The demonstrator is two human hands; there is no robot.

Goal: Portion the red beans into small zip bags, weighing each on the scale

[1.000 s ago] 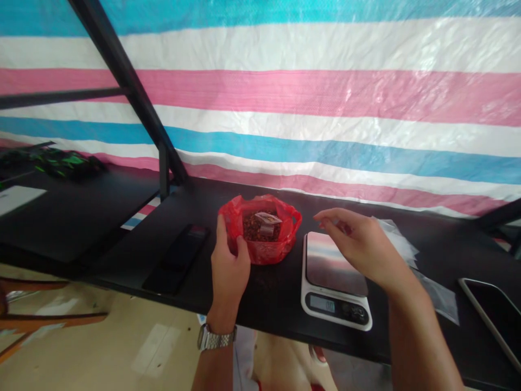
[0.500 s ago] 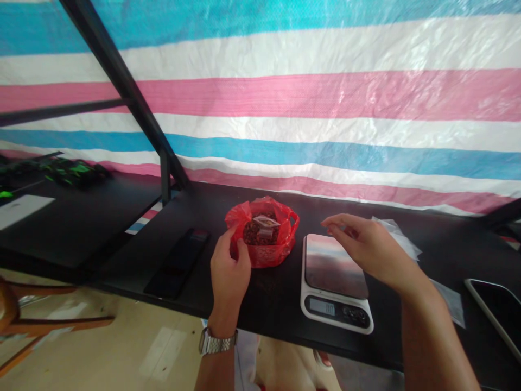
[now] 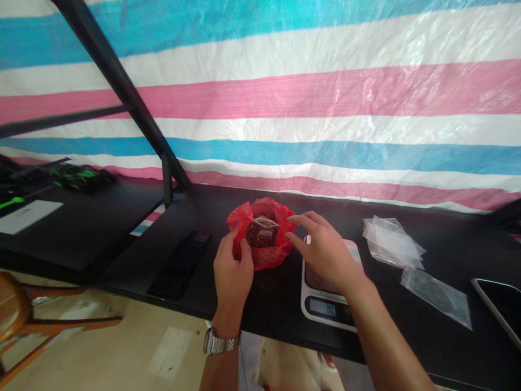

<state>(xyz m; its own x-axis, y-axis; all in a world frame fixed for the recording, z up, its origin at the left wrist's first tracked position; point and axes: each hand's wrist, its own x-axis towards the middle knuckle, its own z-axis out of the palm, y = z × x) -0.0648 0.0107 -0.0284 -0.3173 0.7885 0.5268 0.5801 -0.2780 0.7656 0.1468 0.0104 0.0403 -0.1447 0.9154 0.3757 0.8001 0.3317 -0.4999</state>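
A red plastic bag (image 3: pixel 246 217) sits open on the black table (image 3: pixel 407 320), holding dark reddish-brown bits and a small clear packet (image 3: pixel 264 224) on top. My left hand (image 3: pixel 232 270), with a metal watch on the wrist, pinches the bag's near rim. My right hand (image 3: pixel 323 251) reaches over a white kitchen scale (image 3: pixel 325 309), its fingers spread and their tips at the bag's right rim. It holds nothing that I can see.
Small clear plastic bags (image 3: pixel 391 241) lie right of the scale, another clear bag (image 3: pixel 437 293) nearer. A dark phone (image 3: pixel 179 263) lies left of the red bag, a device (image 3: pixel 499 304) at the right edge. A black post (image 3: pixel 166 179) rises behind; a wooden chair (image 3: pixel 18 320) stands lower left.
My right hand has moved left from above the scale to the red bag's right rim, uncovering the clear bags. My left hand has shifted its hold on the near rim.
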